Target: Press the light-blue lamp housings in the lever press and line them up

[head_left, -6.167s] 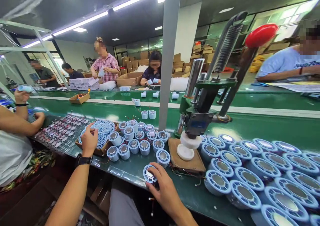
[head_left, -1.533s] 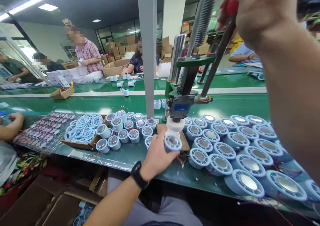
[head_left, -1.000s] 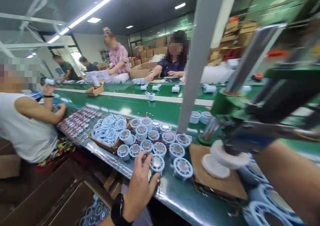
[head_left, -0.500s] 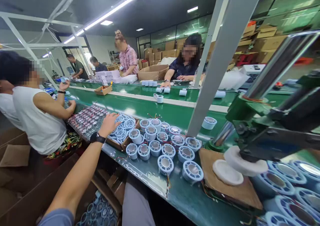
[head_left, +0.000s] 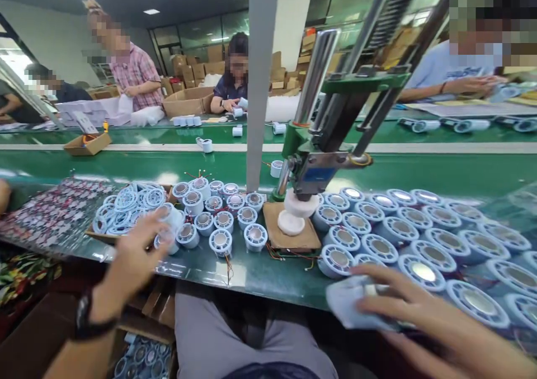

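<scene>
Work surface: a long green table (head_left: 260,270) in a factory hall, with a green conveyor belt (head_left: 168,166) running behind it and stacked cardboard boxes (head_left: 188,69) along the far wall. Other persons work at the far side of the belt.

On the table: a hand press (head_left: 323,144) stands on a brown pad (head_left: 293,236), beside a grey post (head_left: 258,83). Finished pale-blue speaker units (head_left: 419,239) crowd the table right of the press; a smaller cluster (head_left: 218,211) lies to its left, next to a cardboard tray of blue rings (head_left: 126,205).

The left hand (head_left: 134,256), blurred, hovers with fingers spread at the tray's near edge; whether it holds anything cannot be told. The right hand (head_left: 403,306) grips one blue unit (head_left: 348,306) at the table's near edge, fingers curled over it.
</scene>
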{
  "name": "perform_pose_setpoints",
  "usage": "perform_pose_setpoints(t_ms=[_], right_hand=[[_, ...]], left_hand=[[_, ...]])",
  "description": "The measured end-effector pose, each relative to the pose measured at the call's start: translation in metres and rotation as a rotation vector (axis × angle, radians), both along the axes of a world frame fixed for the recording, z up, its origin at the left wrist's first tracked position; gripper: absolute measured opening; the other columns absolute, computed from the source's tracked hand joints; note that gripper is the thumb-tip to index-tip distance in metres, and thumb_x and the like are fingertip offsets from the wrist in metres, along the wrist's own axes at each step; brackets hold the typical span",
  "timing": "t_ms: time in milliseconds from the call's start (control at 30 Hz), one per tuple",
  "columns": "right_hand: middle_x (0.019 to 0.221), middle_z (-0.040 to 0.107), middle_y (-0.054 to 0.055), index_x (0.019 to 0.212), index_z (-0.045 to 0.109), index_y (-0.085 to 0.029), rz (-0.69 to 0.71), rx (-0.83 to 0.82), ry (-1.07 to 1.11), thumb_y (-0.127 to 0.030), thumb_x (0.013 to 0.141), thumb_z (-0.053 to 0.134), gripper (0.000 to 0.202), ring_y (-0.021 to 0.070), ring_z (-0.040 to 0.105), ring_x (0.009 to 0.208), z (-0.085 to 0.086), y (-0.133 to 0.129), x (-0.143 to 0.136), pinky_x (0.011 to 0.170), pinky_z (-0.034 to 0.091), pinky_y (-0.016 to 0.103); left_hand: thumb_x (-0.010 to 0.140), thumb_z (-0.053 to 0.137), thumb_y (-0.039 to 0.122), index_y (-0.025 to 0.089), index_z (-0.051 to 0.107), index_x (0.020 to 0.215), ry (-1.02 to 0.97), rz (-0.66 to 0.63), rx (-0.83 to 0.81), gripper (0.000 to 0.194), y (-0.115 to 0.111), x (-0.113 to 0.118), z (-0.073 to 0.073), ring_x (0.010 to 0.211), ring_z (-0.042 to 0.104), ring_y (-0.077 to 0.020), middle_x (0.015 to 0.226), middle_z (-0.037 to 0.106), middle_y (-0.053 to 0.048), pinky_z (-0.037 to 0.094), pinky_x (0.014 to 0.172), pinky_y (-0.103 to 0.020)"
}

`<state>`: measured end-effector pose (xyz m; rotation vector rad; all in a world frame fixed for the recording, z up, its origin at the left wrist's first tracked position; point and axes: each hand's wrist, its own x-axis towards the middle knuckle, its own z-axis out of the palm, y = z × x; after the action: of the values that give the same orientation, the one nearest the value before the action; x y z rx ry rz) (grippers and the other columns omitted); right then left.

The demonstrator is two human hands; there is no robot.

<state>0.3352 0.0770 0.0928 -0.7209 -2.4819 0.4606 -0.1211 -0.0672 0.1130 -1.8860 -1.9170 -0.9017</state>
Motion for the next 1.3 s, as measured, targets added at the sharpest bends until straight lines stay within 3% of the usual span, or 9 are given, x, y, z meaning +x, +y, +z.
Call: perform_pose_setpoints(t_ms=[67, 167, 300, 400, 533, 733, 867, 1033, 1300], right_hand=[[0.135, 0.057, 0.003, 0.113, 0.071, -0.035, 0.166, -0.019, -0.116, -0.021, 0.082, 0.054, 0.037, 0.0204, 0.065, 0.11, -0.012, -0.007, -0.033, 0.087, 0.06, 0.027], [0.135, 0.056, 0.004, 0.103, 0.073, -0.028, 0.177, -0.11, -0.162, -0.006, 0.074, 0.046, 0.045, 0.0228, 0.059, 0.12, -0.027, -0.009, -0.074, 0.1, 0.055, 0.038], [0.139, 0.053, 0.002, 0.088, 0.068, -0.021, 0.157, -0.201, -0.058, 0.0, 0.064, 0.036, 0.045, 0.023, 0.049, 0.132, -0.047, -0.008, -0.086, 0.11, 0.046, 0.047], [0.146, 0.046, 0.004, 0.113, 0.063, -0.022, 0.11, -0.222, 0.126, -0.001, 0.074, 0.035, 0.053, 0.0207, 0.041, 0.139, -0.067, -0.013, -0.084, 0.115, 0.042, 0.046], [0.145, 0.044, 0.011, 0.14, 0.042, -0.023, -0.136, -0.158, 0.316, -0.024, 0.09, 0.055, 0.052, 0.023, 0.045, 0.136, -0.096, -0.026, -0.097, 0.109, 0.047, 0.041], [0.13, 0.055, 0.011, 0.136, 0.043, -0.02, -0.34, -0.16, 0.393, -0.029, 0.086, 0.064, 0.055, 0.0226, 0.056, 0.123, -0.114, -0.03, -0.104, 0.105, 0.05, 0.038], [0.131, 0.058, 0.01, 0.139, 0.041, -0.021, -0.267, -0.281, 0.375, -0.022, 0.083, 0.061, 0.059, 0.0208, 0.058, 0.123, -0.109, -0.031, -0.1, 0.105, 0.051, 0.035], [0.138, 0.054, 0.011, 0.141, 0.042, -0.019, -0.147, -0.341, 0.363, -0.016, 0.08, 0.056, 0.063, 0.0204, 0.054, 0.13, -0.101, -0.033, -0.114, 0.111, 0.047, 0.035], [0.14, 0.054, 0.01, 0.148, 0.037, -0.019, -0.065, -0.461, 0.412, -0.013, 0.078, 0.055, 0.073, 0.0195, 0.055, 0.129, -0.109, -0.034, -0.128, 0.111, 0.047, 0.034]], left_hand=[[0.089, 0.059, 0.023, 0.025, 0.065, 0.098, -0.01, -0.327, -0.216, 0.011, -0.004, 0.072, -0.021, 0.119, 0.062, -0.0232, 0.128, 0.065, -0.007, 0.055, 0.1, -0.038], [0.085, 0.06, 0.012, 0.021, 0.064, 0.101, -0.061, -0.435, -0.402, 0.019, 0.008, 0.137, -0.061, 0.119, 0.061, -0.0258, 0.129, 0.063, -0.011, 0.055, 0.1, -0.041], [0.084, 0.053, 0.006, 0.021, 0.063, 0.112, -0.152, -0.357, -0.406, 0.034, 0.028, 0.14, -0.095, 0.125, 0.057, -0.0275, 0.132, 0.061, -0.012, 0.051, 0.105, -0.047], [0.086, 0.051, 0.008, 0.022, 0.052, 0.133, -0.21, -0.295, -0.361, 0.049, 0.03, 0.135, -0.106, 0.132, 0.051, -0.0263, 0.14, 0.055, -0.012, 0.047, 0.11, -0.047], [0.084, 0.065, 0.025, 0.017, 0.048, 0.136, -0.272, -0.011, -0.268, 0.055, 0.031, 0.156, -0.116, 0.126, 0.051, -0.0334, 0.133, 0.056, -0.016, 0.045, 0.105, -0.055], [0.083, 0.063, 0.021, 0.019, 0.046, 0.139, -0.32, 0.0, -0.29, 0.059, 0.039, 0.164, -0.121, 0.123, 0.051, -0.0323, 0.132, 0.059, -0.014, 0.044, 0.103, -0.054], [0.081, 0.066, 0.024, 0.021, 0.051, 0.132, -0.523, 0.017, -0.294, 0.053, 0.036, 0.155, -0.115, 0.123, 0.055, -0.0316, 0.129, 0.063, -0.013, 0.044, 0.105, -0.054], [0.085, 0.063, 0.029, 0.022, 0.041, 0.14, -0.92, -0.075, -0.279, 0.059, 0.027, 0.155, -0.09, 0.12, 0.062, -0.0247, 0.132, 0.063, -0.013, 0.052, 0.102, -0.04], [0.077, 0.065, 0.014, 0.027, 0.044, 0.143, -0.547, -0.173, -0.38, 0.07, 0.047, 0.182, -0.073, 0.128, 0.057, -0.0261, 0.14, 0.058, -0.008, 0.047, 0.11, -0.044]])
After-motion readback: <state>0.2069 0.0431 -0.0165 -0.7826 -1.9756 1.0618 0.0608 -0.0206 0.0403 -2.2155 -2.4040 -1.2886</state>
